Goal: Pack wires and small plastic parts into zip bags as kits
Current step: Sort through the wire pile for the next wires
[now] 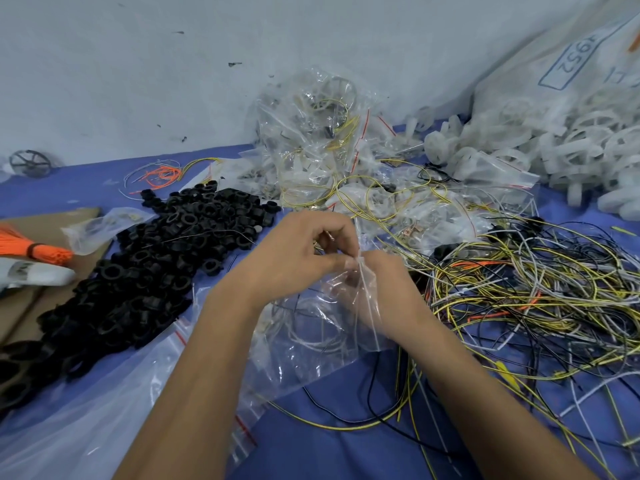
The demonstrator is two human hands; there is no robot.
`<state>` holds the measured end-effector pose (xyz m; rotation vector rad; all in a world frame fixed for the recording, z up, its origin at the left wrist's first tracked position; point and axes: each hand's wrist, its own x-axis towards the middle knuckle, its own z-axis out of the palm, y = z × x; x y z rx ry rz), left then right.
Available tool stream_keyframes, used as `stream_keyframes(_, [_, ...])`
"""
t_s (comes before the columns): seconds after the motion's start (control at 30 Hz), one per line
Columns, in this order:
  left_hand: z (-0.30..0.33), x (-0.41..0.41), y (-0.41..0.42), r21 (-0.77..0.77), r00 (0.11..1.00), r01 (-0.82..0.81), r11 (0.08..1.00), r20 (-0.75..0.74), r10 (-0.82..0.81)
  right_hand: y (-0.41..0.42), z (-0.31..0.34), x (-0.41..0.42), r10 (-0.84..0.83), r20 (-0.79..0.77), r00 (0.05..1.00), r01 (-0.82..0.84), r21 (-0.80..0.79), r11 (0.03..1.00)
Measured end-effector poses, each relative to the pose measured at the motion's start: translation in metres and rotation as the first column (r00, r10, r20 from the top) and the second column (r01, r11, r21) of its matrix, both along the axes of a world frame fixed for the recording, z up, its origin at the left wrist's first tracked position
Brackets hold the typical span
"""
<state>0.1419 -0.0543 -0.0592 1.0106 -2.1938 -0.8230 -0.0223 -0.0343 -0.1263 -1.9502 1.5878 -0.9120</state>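
Zip bag [322, 327], clear, held above the blue desk [329, 445] between your two hands, its top edge raised and its body hanging toward you with pale looped wire visible inside. Your left hand [298, 251] curls over the bag mouth, its grip pinching the upper edge between thumb and fingertips. Your right hand [381, 282] lies partly behind the plastic, its grip also pinching that edge, just beside the left thumb. Near you on the left, a stack of empty zip bags [104, 410] with red strips lies flat. To the right, a tangle of loose wires [536, 299], yellow, black, white and orange, spreads over the desk. To the left, a heap of black plastic rings [152, 258]; beyond it, an orange bundle [31, 249] on cardboard [20, 306]. Farther back, filled kit bags [322, 140] pile against the wall [138, 64], with white plastic wheels [519, 147] spilling from a sack [554, 64] at far right.
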Motion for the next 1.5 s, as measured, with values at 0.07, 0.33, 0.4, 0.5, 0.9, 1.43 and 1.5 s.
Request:
stream_keyframes(0.07, [0.0, 0.0, 0.0, -0.005, 1.0, -0.011, 1.0, 0.001, 0.011, 0.001, 0.002, 0.0, 0.034, -0.058, 0.998, -0.037, -0.042, 0.998])
stream_keyframes(0.33, [-0.002, -0.003, 0.001, 0.032, 0.999, -0.029, 0.999, -0.041, 0.03, 0.002, 0.01, -0.006, 0.267, 0.281, 0.922, -0.322, 0.171, 0.931])
stream_keyframes(0.4, [-0.001, -0.002, 0.0, 0.037, 0.998, -0.029, 0.999, -0.053, 0.031, 0.004, 0.014, -0.008, 0.229, 0.465, 0.855, -0.375, 0.251, 0.892])
stream_keyframes(0.5, [0.0, 0.001, 0.0, 0.034, 0.998, -0.034, 0.999, -0.043, 0.035, -0.001, 0.013, -0.008, 0.161, 0.551, 0.819, -0.37, 0.292, 0.882])
stream_keyframes(0.9, [0.002, 0.005, 0.001, 0.069, 0.995, -0.09, 0.994, -0.036, 0.093, -0.003, 0.004, -0.006, 0.299, 0.172, 0.939, -0.32, 0.105, 0.942])
stream_keyframes(1.43, [-0.018, -0.002, -0.005, 0.129, 0.998, -0.053, 0.99, -0.006, 0.054, -0.017, -0.004, -0.009, -0.163, 0.315, 0.935, 0.211, -0.126, 0.969])
stream_keyframes(1.5, [-0.024, -0.006, -0.007, 0.15, 0.998, -0.042, 0.988, 0.045, 0.036, -0.02, -0.002, -0.009, -0.283, 0.279, 0.917, 0.348, -0.22, 0.911])
